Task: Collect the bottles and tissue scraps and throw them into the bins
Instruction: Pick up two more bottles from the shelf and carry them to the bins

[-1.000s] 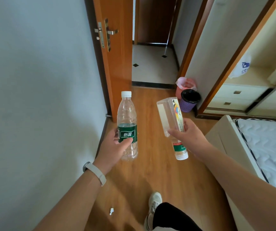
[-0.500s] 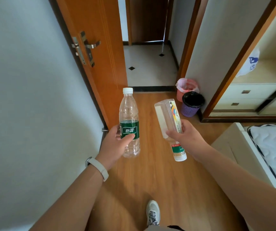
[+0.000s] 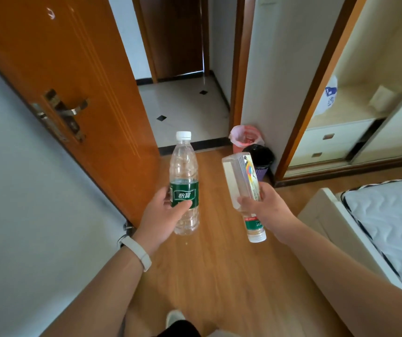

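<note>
With left hand (image 3: 161, 215), gripping round bottle (image 3: 184, 181) at its green label, upright, centre of frame; with right hand (image 3: 265, 207), clasping square bottle (image 3: 242, 181) mid-body, cap down, just right of centre. Probably empty: light, thin-walled, easily crushed; best held mid-body. Right of centre, higher up: pink bin (image 3: 243, 138) and black bin (image 3: 260, 156) on wood floor (image 3: 219, 263). Door (image 3: 73, 81) upper left, bed (image 3: 389, 227) lower right.

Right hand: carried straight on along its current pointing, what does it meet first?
Probably the black-lined bin on the floor, beyond the square bottle the right hand grips; depth is unclear.
</note>
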### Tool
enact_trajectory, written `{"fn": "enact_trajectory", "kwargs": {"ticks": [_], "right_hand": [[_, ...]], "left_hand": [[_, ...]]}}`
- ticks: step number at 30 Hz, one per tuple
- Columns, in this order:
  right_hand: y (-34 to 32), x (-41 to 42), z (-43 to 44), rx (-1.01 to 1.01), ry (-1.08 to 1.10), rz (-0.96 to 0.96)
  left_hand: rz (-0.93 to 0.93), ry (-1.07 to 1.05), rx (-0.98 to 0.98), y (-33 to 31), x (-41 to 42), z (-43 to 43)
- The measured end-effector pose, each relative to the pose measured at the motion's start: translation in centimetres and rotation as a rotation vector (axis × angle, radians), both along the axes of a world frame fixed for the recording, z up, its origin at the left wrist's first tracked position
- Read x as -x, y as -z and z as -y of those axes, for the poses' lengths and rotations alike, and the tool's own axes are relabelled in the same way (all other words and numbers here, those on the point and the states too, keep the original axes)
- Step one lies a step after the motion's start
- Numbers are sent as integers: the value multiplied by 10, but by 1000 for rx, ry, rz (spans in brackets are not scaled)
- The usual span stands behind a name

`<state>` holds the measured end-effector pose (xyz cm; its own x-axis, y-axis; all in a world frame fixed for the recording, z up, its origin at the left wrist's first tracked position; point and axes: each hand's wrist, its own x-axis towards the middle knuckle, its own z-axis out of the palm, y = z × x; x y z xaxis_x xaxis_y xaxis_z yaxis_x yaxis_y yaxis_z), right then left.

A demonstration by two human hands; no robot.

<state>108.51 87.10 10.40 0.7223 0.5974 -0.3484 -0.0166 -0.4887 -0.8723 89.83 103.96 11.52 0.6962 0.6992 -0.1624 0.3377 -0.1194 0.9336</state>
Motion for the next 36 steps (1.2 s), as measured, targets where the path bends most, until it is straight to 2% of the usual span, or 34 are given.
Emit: {"fn": "enact_trajectory", "kwargs": {"ticks": [9,22,29,36], "right_hand": [[13,-66,-66,46,109,16],[7,-181,-245,70,250,26],[14,-226,-283,63,316,-33],[41,-304,-307,91,355,-76]], "left_hand": [[19,76,101,26,-87,-79],[13,187,135,46,-245,-275],[5,284,134,52,-304,-302],[-41,284,150,71,-374,-338]]}}
